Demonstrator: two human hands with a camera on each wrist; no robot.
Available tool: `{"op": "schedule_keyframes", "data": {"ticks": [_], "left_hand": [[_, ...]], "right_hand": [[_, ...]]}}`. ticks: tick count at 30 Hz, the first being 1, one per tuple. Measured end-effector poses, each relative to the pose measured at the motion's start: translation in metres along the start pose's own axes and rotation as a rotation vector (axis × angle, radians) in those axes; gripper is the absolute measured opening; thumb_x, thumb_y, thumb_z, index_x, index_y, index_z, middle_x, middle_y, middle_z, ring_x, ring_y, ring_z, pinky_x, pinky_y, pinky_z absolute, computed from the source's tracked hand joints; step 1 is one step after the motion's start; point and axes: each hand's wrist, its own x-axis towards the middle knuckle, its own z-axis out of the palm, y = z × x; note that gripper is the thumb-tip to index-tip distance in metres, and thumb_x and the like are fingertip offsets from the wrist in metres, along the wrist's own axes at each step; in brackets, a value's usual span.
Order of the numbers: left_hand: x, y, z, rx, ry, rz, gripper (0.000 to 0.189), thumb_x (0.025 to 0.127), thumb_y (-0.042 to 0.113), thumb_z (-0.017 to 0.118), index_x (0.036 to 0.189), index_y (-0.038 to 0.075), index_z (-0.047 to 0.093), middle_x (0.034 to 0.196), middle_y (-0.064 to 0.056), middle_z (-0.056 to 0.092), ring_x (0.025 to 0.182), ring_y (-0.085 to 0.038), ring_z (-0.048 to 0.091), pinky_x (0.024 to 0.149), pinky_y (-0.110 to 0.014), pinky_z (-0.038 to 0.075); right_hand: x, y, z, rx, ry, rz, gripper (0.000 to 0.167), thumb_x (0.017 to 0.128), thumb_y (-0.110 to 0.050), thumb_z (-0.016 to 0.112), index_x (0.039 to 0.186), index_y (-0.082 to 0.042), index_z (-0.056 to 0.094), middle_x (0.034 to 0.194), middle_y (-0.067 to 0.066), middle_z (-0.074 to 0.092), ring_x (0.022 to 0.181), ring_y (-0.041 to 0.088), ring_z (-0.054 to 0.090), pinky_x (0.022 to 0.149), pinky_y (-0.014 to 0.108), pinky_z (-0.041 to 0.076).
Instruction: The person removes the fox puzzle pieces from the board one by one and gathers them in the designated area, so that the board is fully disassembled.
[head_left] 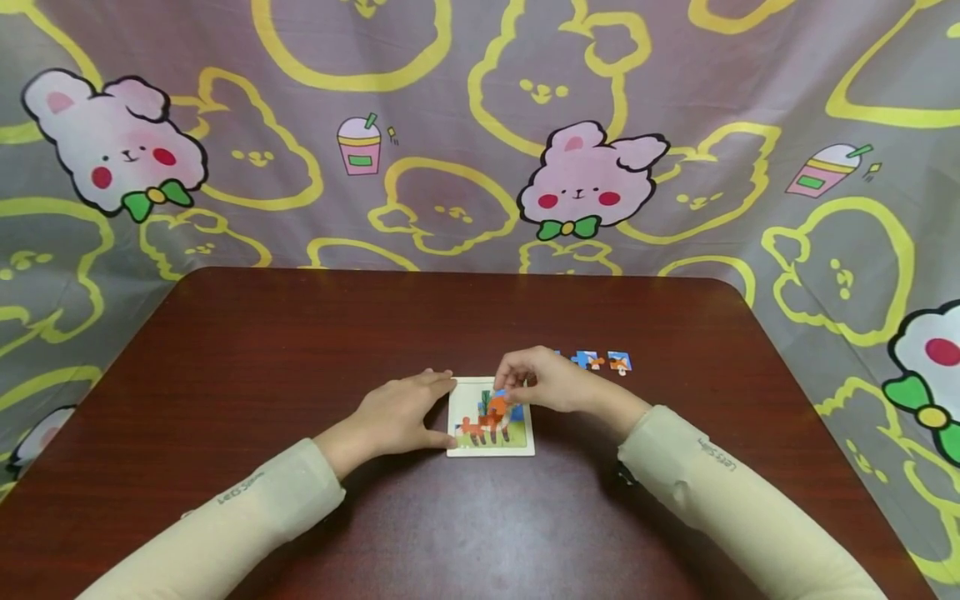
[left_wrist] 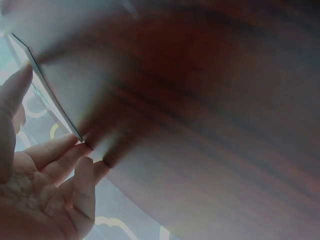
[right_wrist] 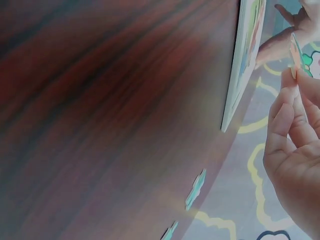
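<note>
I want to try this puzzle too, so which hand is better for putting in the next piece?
Probably the right hand: it already pinches a piece over the tray, with loose pieces nearby. The left hand touches the tray's left side and holds no piece.

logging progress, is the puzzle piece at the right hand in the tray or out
Out. The right hand pinches the puzzle piece, and the right wrist view shows it held clear of the tray.

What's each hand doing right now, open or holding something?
Left hand: open, touching the tray's edge.
Right hand: closed, pinching a puzzle piece above the tray.
</note>
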Motion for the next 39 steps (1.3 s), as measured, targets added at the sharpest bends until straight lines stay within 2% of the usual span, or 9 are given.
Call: {"op": "schedule_keyframes", "data": {"ticks": [8,14,23,39], "left_hand": [[0.0,0.0,0.0,-0.006,0.003,-0.003,0.085,0.078,0.055,0.078,0.146,0.011,0.05,0.155,-0.007,0.046,0.143,-0.03,0.044,0.107,-0.052,0.044],[0.0,0.001,-0.001,0.003,0.002,-0.003,0.085,0.078,0.055,0.078,0.147,0.012,0.05,0.155,-0.006,0.046,0.143,-0.029,0.043,0.108,-0.052,0.044],[0.001,0.002,-0.003,0.006,0.003,-0.001,0.085,0.079,0.054,0.078,0.147,0.012,0.049,0.155,-0.005,0.045,0.144,-0.029,0.043,0.106,-0.052,0.045],[0.0,0.002,0.0,0.004,-0.005,-0.008,0.085,0.078,0.054,0.078,0.147,0.012,0.05,0.155,-0.006,0.046,0.143,-0.029,0.043,0.107,-0.052,0.044]], "right_hand": [[-0.013,0.008,-0.01,0.012,0.052,-0.001,0.007,0.089,-0.001,0.07,0.096,-0.005,0.069,0.082,0.003,0.068,0.076,0.01,0.06,0.073,0.028,0.053],[-0.021,0.013,-0.019,0.0,0.076,0.03,0.008,0.09,-0.003,0.071,0.095,-0.008,0.069,0.081,0.002,0.069,0.077,0.011,0.06,0.074,0.029,0.052],[-0.032,0.025,-0.028,-0.007,0.105,0.063,0.008,0.089,0.0,0.071,0.096,-0.004,0.069,0.082,0.005,0.069,0.076,0.011,0.061,0.076,0.027,0.053],[-0.044,0.047,-0.036,-0.016,0.107,0.093,0.006,0.089,0.003,0.069,0.094,0.0,0.067,0.081,0.008,0.068,0.078,0.011,0.059,0.076,0.025,0.051]]}}
